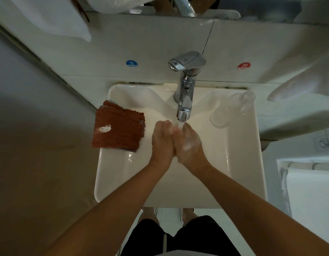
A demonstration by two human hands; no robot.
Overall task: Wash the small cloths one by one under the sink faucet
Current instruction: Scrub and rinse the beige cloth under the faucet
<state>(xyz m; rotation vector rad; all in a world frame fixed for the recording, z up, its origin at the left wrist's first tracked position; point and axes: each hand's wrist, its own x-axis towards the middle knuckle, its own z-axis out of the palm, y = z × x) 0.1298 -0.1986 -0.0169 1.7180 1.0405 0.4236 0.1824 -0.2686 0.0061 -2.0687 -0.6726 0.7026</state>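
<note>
Both my hands are under the faucet [185, 85] right now, water running down onto my fingers. My left hand [162, 140] and right hand [190, 143] are pressed together side by side over the sink [239, 163] basin, fingers pointing toward the spout. The right one has white suds on the back of it. Neither hand is holding a cloth — fingers look fairly straight and relaxed, just touching each other, though the tips are blurred by the water.

The small cloths [118, 127] are in a reddish-brown stack on the left rim of the sink, partly hanging over the edge, with a white smear on the top one. They sit just beside my left hand, not touching it.

There's a clear glass [221, 115] on the right side of the sink too — and another one [247, 99] behind it.
</note>
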